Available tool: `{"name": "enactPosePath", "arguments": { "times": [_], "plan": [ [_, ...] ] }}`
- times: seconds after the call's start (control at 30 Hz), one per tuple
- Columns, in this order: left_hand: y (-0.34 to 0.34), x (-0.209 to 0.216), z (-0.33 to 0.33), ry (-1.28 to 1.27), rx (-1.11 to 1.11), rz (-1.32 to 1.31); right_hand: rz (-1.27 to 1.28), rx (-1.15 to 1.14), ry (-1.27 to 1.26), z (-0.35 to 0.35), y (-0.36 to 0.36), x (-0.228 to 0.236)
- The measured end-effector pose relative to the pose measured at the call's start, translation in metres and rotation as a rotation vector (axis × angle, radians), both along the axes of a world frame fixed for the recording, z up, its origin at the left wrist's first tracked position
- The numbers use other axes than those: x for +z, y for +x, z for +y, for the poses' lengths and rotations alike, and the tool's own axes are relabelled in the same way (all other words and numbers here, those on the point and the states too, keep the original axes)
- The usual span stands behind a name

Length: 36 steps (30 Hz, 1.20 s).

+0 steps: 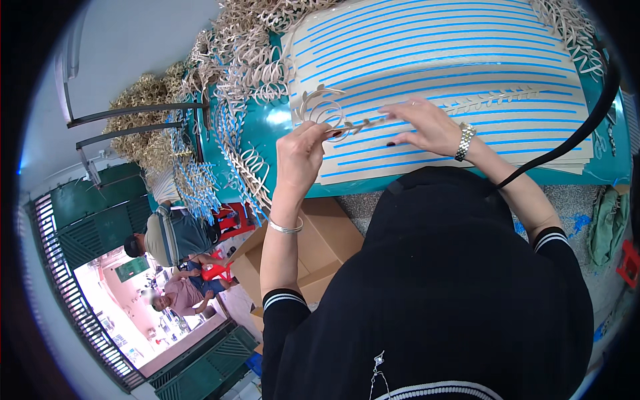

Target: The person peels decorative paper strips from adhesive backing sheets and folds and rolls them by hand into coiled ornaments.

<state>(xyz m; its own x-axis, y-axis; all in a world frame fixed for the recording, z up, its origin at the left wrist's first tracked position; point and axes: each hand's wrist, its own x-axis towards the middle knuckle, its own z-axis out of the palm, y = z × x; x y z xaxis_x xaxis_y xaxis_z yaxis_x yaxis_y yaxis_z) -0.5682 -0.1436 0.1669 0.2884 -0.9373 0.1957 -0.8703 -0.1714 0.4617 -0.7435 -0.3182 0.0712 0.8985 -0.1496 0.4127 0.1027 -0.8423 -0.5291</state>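
My left hand (299, 155) pinches a beige leaf-shaped garland strip (360, 126) between thumb and fingers. A loose coil of pale strip (322, 113) curls up beside those fingers. My right hand (427, 129) hovers over the strip's line with thumb and fingers apart; whether a fingertip touches it I cannot tell. Past the right hand, a leafy length (493, 101) runs rightward over the sheet. Below both hands lies a large beige sheet (373, 155) with many parallel blue stripes, apparently on a stack of similar sheets.
Leafy garlands heap along the far left (243, 50) and far right (567, 27) of the green table (267, 133). Blue-and-beige strands (233, 143) hang over its left edge. A cardboard box (313, 243) stands below. A black cable (567, 143) crosses at right. Two people (175, 233) are at lower left.
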Motion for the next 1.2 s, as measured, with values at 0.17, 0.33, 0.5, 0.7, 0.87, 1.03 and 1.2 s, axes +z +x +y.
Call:
{"name": "enactPosePath", "arguments": {
  "times": [0.17,0.33,0.5,0.7,0.87,1.03,1.2],
  "plan": [
    [0.006,0.0,0.005,0.028,0.04,0.154,0.102,0.02,0.542,-0.004,-0.004,0.022],
    [0.0,-0.009,0.009,0.033,0.072,0.363,-0.169,-0.114,0.11,-0.008,-0.011,0.045],
    [0.0,-0.006,0.006,0.019,-0.024,0.495,-0.16,-0.2,0.066,-0.014,-0.011,0.041],
    [-0.003,-0.003,0.006,0.054,-0.084,0.485,-0.157,-0.208,0.066,-0.015,-0.01,0.038],
    [-0.006,-0.005,0.004,0.002,-0.134,0.464,-0.174,-0.214,0.068,-0.015,-0.009,0.032],
    [-0.003,-0.01,0.004,-0.016,-0.195,0.477,-0.146,-0.226,0.117,-0.014,-0.006,0.029],
    [-0.004,-0.007,0.002,0.044,-0.263,0.576,-0.059,-0.216,0.178,-0.013,-0.004,0.028]
  ]
}}
